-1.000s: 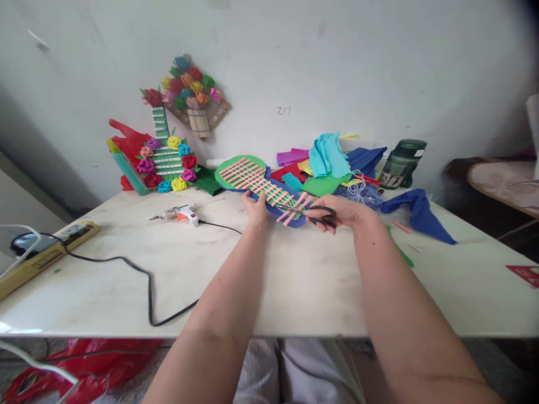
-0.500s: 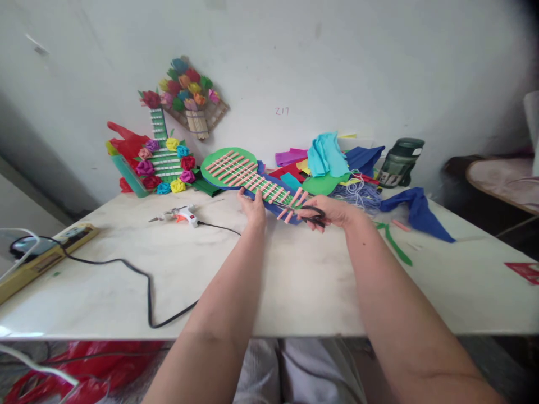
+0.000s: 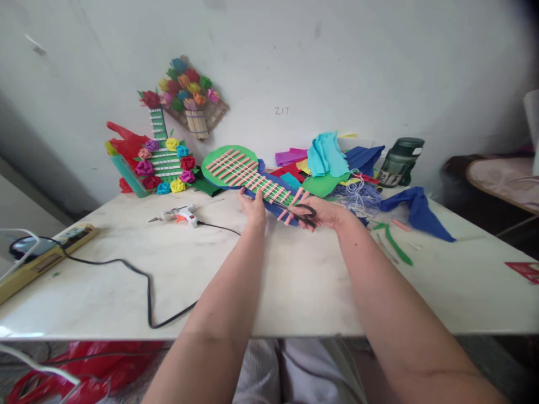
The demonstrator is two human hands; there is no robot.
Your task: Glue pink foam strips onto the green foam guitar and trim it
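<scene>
A green and blue guitar-shaped craft (image 3: 236, 169) with pink cross strips and white strings is held tilted above the table. My left hand (image 3: 253, 205) grips its lower edge near the middle, thumb on the front and fingers partly hidden behind. My right hand (image 3: 318, 213) is closed round the black handles of a pair of scissors (image 3: 305, 216). The blades lie along the lower edge of the craft's neck, pointing left towards my left hand. Whether they are cutting material cannot be made out.
A white glue gun (image 3: 189, 216) with a black cord lies left, near a power strip (image 3: 50, 261). Behind stand a flower-trimmed guitar craft (image 3: 166, 160) and a glue bottle (image 3: 129, 175). Coloured paper (image 3: 328, 156), purple yarn (image 3: 357, 193) and a dark bottle (image 3: 401, 163) are at right.
My right hand and the scissors have moved a little left along the craft's neck. My left hand and the craft have barely moved.
</scene>
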